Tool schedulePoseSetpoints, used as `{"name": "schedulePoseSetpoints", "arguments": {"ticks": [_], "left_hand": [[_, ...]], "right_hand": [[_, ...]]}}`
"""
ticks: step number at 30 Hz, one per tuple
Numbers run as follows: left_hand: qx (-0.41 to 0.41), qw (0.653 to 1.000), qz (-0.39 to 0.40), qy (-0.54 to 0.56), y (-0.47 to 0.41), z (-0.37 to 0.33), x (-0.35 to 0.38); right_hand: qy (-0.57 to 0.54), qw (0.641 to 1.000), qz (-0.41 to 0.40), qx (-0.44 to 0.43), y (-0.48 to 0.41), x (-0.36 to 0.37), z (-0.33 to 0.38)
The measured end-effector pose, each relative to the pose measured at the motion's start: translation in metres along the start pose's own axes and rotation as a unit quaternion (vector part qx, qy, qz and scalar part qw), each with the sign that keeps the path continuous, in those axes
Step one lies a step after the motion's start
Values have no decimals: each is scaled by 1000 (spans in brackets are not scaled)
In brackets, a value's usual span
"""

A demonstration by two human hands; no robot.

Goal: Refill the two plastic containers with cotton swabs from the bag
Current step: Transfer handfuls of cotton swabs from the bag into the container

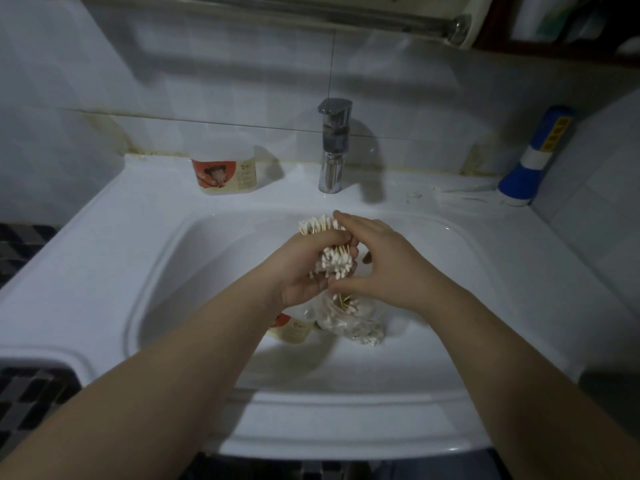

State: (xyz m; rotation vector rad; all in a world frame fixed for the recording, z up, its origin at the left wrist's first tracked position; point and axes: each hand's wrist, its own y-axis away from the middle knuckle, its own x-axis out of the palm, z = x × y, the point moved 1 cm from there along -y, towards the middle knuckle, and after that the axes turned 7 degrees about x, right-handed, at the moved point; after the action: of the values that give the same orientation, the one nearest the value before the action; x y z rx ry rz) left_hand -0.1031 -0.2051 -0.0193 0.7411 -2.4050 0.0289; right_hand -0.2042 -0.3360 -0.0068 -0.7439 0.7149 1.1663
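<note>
Left hand (306, 271) grips a thick bundle of cotton swabs (334, 263) around its middle, fingers curled about it, held over the basin of the sink (207, 306). Right hand (381, 261) lies against the bundle's right side with fingers fairly straight: index tip at the far cotton ends, thumb by the near ends. It seems to be squaring the bundle rather than holding it, though the low light makes this uncertain. The bundle's long axis runs away from the person, leaning a little left, with cotton tips at both ends. Near container (294, 329) with a red label sits in the basin directly below the left wrist and is partly hidden, so its contents and opening cannot be read. The left hand is the nearer one, and the likely drop is straight down and slightly toward the body. Bag (356, 323) is clear and crumpled, touching or just beside that container under the right hand, with swabs visible inside. Far container (225, 174) stands upright on the sink ledge left of the faucet (333, 147), well apart from both hands. Its fill level cannot be made out.
</note>
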Motion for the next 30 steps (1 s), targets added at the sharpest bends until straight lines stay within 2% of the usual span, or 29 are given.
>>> {"name": "schedulePoseSetpoints", "arguments": {"ticks": [7,11,14,18,23,28,30], "left_hand": [[16,999,19,-47,0,1,1],[46,997,-16,-65,-1,3,1],[77,996,-29,-42,-1,1,3],[103,994,-41,9,-4,-2,0],[126,991,-31,39,-8,-2,-3],[160,972,-160,-67,-9,-4,-10],[161,967,-178,-90,-8,-3,-9]], "right_hand": [[22,999,-28,-2,0,-5,1],[8,1000,-8,24,-1,-2,-2],[-33,996,18,76,-1,0,0],[-6,993,27,115,1,1,-1],[-19,993,47,103,1,1,6],[-5,990,30,138,0,-1,3],[-19,988,12,153,-1,-3,0]]}}
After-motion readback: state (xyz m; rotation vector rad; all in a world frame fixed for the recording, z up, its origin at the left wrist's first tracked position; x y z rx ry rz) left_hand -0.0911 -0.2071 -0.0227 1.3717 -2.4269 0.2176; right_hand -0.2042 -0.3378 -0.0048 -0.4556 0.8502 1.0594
